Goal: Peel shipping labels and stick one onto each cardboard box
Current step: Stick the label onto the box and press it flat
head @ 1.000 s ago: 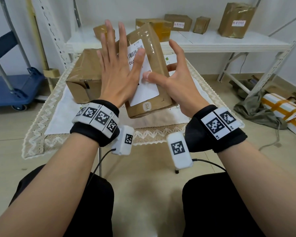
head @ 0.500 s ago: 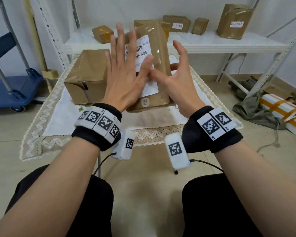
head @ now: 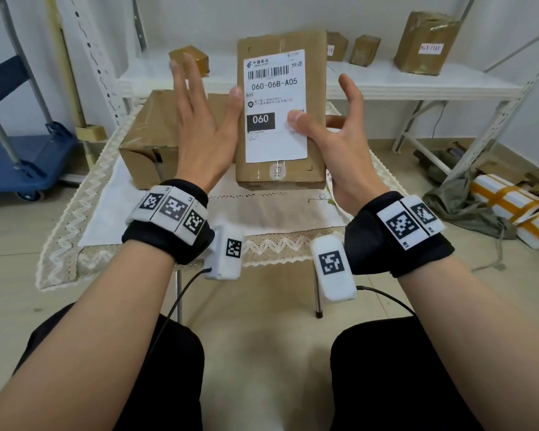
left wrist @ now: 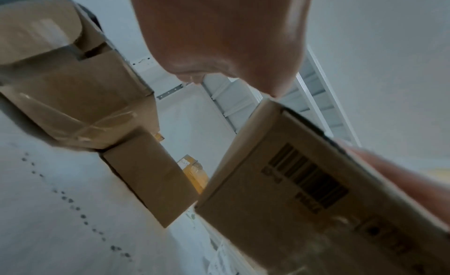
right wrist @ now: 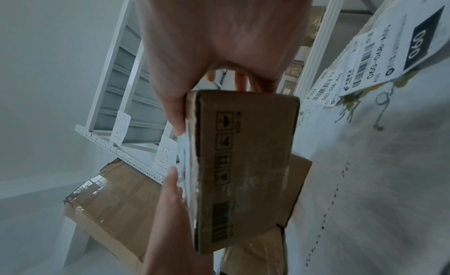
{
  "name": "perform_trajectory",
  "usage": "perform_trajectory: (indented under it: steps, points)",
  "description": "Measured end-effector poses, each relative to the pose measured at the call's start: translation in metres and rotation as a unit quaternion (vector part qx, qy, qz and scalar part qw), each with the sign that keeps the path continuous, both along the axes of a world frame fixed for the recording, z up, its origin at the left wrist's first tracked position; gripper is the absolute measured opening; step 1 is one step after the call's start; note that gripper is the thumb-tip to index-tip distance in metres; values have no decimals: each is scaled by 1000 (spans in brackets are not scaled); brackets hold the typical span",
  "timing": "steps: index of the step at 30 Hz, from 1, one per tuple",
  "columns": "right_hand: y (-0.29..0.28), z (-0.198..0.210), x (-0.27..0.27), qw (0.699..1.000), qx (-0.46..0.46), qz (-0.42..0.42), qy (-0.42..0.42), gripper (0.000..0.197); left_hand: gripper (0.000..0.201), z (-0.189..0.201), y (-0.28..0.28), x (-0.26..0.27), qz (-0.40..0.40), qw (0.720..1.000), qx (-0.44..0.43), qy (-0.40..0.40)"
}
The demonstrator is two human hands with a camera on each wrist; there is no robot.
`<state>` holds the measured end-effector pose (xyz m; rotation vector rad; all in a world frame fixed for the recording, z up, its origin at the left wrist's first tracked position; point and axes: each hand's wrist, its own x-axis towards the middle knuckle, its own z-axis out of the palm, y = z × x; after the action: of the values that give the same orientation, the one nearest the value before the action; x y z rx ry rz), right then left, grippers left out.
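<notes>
— Cardboard, brown and matte: the flat box [head: 280,107] is standing nearly upright above the cloth-covered table [head: 112,213], broad face toward the person. Why is it being held that way?

— Probably so the white label [head: 276,107] can be checked and pressed flat. The right hand [head: 339,144] is gripping the box, thumb lying on the label's right edge and fingers wrapping behind; the right wrist view is showing those fingers curling over the far end.

— And the left hand [head: 203,132]?

— Its fingers are spreading wide and straight, holding nothing. The thumb tip is sitting just at the box's left edge; I cannot tell whether it is touching.

— Is the label lying smooth?

— It is looking flat and glossy-white, rectangular, with a barcode and a black block printed on it, covering most of the face. A round clear sticker is showing below it.

— What else is waiting?

— A bigger box [head: 156,138] wrapped in shiny tape is sitting on the table behind the left hand, with no label showing on its visible sides. More printed labels [right wrist: 380,54] are lying on the embroidered cloth to the right. Several taped boxes are resting on the white shelf [head: 417,79] behind.
</notes>
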<state>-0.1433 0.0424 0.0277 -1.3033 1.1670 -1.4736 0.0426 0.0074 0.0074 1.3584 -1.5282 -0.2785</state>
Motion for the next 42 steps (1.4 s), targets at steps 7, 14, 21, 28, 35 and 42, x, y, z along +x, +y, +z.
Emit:
perform_trajectory:
  steps: [7,14,21,28,35,42]
  points:
    - [1,-2,8,999,5,32,-21,86,67,19,4,1,-162,937,151,269]
    - [-6,-9,10,999,-41,6,34,73,43,23,18,-5,-191,929,166,271]
    - [-5,-17,12,910,-199,-84,355,75,55,19,22,-13,-156,937,162,269]
    - [-2,-20,15,866,-172,-98,460,74,62,18,21,-15,-126,943,163,260]
    - [-5,-23,15,859,-163,-97,476,70,51,19,21,-11,-113,943,172,261]
    - [-12,-24,3,868,-107,-105,474,69,60,21,22,-9,-91,937,183,282]
